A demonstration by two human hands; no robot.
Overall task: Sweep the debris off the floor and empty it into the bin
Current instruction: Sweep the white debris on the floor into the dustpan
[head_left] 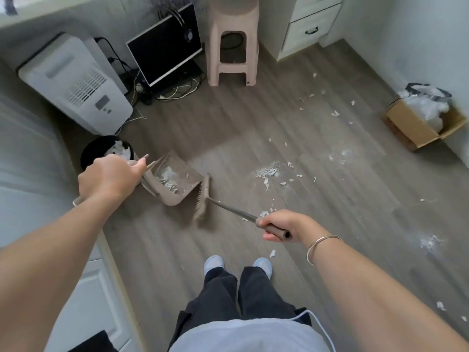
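Note:
My left hand (109,177) grips the handle of a beige dustpan (177,184) that rests tilted on the floor with white scraps inside. My right hand (281,226) holds the handle of a small broom (203,196), whose brush head stands against the dustpan's open lip. White debris (269,172) lies in a pile to the right of the broom, and more scraps are scattered toward the far right. A black round bin (101,148) with white scraps in it sits just behind my left hand.
A white appliance (73,82), a monitor (165,44) with cables and a pink stool (232,44) stand at the back. A cardboard box (416,125) with a plastic bag is at the right wall. White drawers (309,26) are behind. My feet (238,262) are below the broom.

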